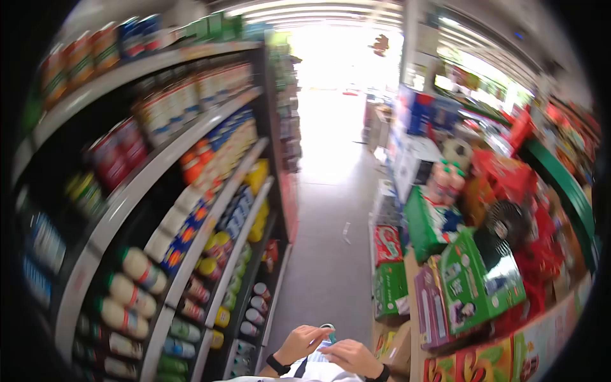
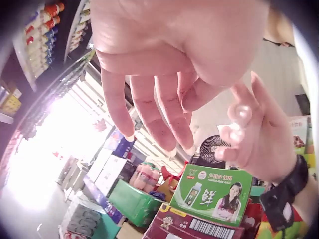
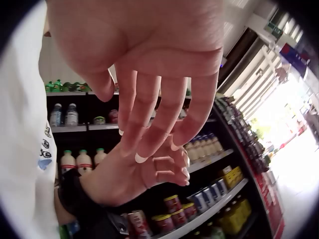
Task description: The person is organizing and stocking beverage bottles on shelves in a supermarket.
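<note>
Both hands are held up close together in front of the body, low in the head view. The left hand (image 1: 301,344) has loosely bent fingers and holds nothing. Just right of it and slightly lower, the right hand (image 1: 352,358) hangs with relaxed fingers, also holding nothing. Each wrist wears a black band. In the left wrist view the left hand (image 2: 174,64) fills the top, its fingers hanging apart, with the right hand (image 2: 261,129) beyond it. The right wrist view shows the right hand (image 3: 144,74) palm side, fingers spread slightly, and the left hand behind.
Shelves on the left hold white bottles (image 1: 127,312), cans (image 1: 258,302) and jars. To the right are a green box (image 1: 474,280), a black fan (image 1: 506,219) and red bags (image 1: 503,175). A grey floor aisle (image 1: 324,223) runs between them towards a bright opening.
</note>
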Demonstrator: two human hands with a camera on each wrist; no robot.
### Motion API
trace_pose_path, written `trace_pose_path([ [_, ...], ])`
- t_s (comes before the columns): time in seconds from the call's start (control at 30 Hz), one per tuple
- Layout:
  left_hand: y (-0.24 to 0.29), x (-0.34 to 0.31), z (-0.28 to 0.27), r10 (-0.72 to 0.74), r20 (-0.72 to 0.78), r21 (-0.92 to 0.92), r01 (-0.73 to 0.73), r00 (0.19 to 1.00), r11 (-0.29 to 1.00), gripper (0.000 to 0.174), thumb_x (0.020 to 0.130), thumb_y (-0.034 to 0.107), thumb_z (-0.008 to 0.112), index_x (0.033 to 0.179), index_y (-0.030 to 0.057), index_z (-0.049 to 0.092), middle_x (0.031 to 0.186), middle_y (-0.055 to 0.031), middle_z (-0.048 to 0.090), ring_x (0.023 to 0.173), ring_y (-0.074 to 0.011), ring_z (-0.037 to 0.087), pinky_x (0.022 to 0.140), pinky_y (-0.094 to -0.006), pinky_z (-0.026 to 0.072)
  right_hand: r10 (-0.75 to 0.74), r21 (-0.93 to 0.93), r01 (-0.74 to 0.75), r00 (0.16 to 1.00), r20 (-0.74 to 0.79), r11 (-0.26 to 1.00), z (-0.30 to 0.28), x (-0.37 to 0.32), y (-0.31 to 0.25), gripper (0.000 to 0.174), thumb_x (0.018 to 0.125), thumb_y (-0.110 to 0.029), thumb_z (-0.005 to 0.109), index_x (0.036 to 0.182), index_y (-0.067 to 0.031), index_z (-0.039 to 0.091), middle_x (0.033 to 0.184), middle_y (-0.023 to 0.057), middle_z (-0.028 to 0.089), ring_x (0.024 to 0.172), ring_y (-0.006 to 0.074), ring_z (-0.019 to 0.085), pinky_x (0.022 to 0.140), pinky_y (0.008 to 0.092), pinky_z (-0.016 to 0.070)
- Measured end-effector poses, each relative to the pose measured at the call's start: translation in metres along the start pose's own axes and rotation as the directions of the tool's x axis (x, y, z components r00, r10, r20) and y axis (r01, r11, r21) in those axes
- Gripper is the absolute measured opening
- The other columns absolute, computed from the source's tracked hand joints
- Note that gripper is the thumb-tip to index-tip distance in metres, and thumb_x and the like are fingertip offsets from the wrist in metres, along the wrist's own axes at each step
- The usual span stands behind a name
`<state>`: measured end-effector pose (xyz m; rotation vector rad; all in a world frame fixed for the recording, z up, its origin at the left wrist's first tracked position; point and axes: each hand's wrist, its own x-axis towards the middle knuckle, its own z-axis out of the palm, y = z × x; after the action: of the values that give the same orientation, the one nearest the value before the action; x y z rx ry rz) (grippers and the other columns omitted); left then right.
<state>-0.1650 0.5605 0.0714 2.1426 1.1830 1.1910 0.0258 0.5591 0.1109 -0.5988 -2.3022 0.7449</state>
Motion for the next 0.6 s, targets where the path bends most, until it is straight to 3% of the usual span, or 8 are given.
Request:
trace_pose_path([
  [0.03, 0.003, -0.027, -0.002, -0.055, -0.039, 0.011, 0.056, 0.998, 0.998, 0.026, 0.079, 0.009, 0.058, 0.104, 0.0099, 0.063, 0.077, -0.0043, 0.065, 0.073, -0.0235, 0.062, 0.068, -0.0329, 0.0477, -0.034, 0.099, 0.032, 0.999, 0.013, 0.995, 0.012, -0.002, -0.012, 0.020, 0.082, -0.008, 0.055, 0.100, -0.0044, 0.060, 0.091, 0.0121, 0.063, 0.080, 0.0267, 0.059, 0.075, 0.0353, 0.0466],
  [0.1, 0.017, -0.071, -0.004, -0.142, -0.155, 0.046, 0.151, 0.978, 0.988, 0.026, 0.080, 0.010, 0.058, 0.105, 0.0103, 0.064, 0.076, -0.0040, 0.065, 0.073, -0.0234, 0.062, 0.069, -0.0330, 0.0479, -0.023, 0.288, -0.021, 0.989, 0.148, 0.957, 0.027, -0.007, -0.042, 0.014, 0.078, -0.006, 0.056, 0.089, -0.0042, 0.064, 0.087, 0.0142, 0.062, 0.081, 0.0299, 0.058, 0.075, 0.0338, 0.0463],
  [0.17, 0.026, -0.110, -0.013, -0.084, -0.185, 0.098, 0.103, 0.979, 0.990, 0.031, 0.080, 0.010, 0.058, 0.111, 0.0155, 0.060, 0.078, -0.0025, 0.065, 0.071, -0.0227, 0.062, 0.068, -0.0322, 0.0479, 0.016, 0.465, -0.146, 0.962, 0.273, 0.873, 0.048, -0.011, -0.063, 0.015, 0.079, -0.007, 0.054, 0.092, -0.0034, 0.063, 0.087, 0.0141, 0.062, 0.082, 0.0300, 0.058, 0.076, 0.0348, 0.0458],
  [0.37, 0.075, -0.165, -0.070, -0.105, -0.367, 0.163, 0.175, 0.924, 0.971, 0.030, 0.081, 0.011, 0.059, 0.111, 0.0131, 0.059, 0.076, -0.0055, 0.062, 0.071, -0.0243, 0.059, 0.066, -0.0345, 0.0462, -0.047, 0.458, -0.218, 0.865, 0.500, 0.862, 0.067, 0.009, -0.131, 0.016, 0.080, -0.007, 0.053, 0.092, -0.0004, 0.062, 0.085, 0.0150, 0.062, 0.079, 0.0314, 0.058, 0.072, 0.0339, 0.0456],
  [0.43, 0.077, -0.179, -0.094, -0.010, -0.431, 0.195, 0.104, 0.902, 0.975, 0.030, 0.082, 0.009, 0.058, 0.112, 0.0126, 0.059, 0.078, -0.0046, 0.062, 0.074, -0.0236, 0.059, 0.067, -0.0344, 0.0460, -0.126, 0.459, -0.082, 0.905, 0.405, 0.885, 0.081, 0.027, -0.144, 0.017, 0.082, -0.011, 0.054, 0.091, 0.0011, 0.062, 0.086, 0.0158, 0.062, 0.075, 0.0292, 0.058, 0.069, 0.0338, 0.0455],
  [0.5, 0.092, -0.190, -0.132, 0.012, -0.409, 0.227, 0.089, 0.912, 0.970, 0.029, 0.083, 0.009, 0.057, 0.112, 0.0113, 0.058, 0.081, -0.0046, 0.061, 0.074, -0.0233, 0.059, 0.068, -0.0343, 0.0459, -0.131, 0.499, -0.081, 0.918, 0.375, 0.863, 0.094, 0.054, -0.164, 0.020, 0.083, -0.013, 0.054, 0.094, 0.0015, 0.062, 0.087, 0.0157, 0.063, 0.075, 0.0282, 0.059, 0.069, 0.0337, 0.0456],
  [0.57, 0.117, -0.211, -0.153, 0.015, -0.465, 0.190, 0.084, 0.885, 0.978, 0.027, 0.084, 0.007, 0.057, 0.111, 0.0102, 0.058, 0.088, -0.0039, 0.062, 0.079, -0.0221, 0.060, 0.069, -0.0327, 0.0460, -0.128, 0.542, -0.098, 0.922, 0.364, 0.835, 0.102, 0.070, -0.195, 0.022, 0.084, -0.015, 0.054, 0.096, 0.0018, 0.061, 0.088, 0.0155, 0.063, 0.076, 0.0273, 0.059, 0.068, 0.0335, 0.0457],
  [0.6, 0.129, -0.226, -0.167, -0.035, -0.480, 0.123, 0.107, 0.876, 0.987, 0.035, 0.083, 0.006, 0.057, 0.117, 0.0109, 0.053, 0.102, -0.0096, 0.060, 0.090, -0.0256, 0.059, 0.076, -0.0357, 0.0463, -0.150, 0.561, -0.128, 0.894, 0.423, 0.818, 0.102, 0.087, -0.219, 0.024, 0.085, -0.017, 0.054, 0.099, 0.0016, 0.060, 0.089, 0.0145, 0.064, 0.079, 0.0279, 0.059, 0.072, 0.0347, 0.0457],
])
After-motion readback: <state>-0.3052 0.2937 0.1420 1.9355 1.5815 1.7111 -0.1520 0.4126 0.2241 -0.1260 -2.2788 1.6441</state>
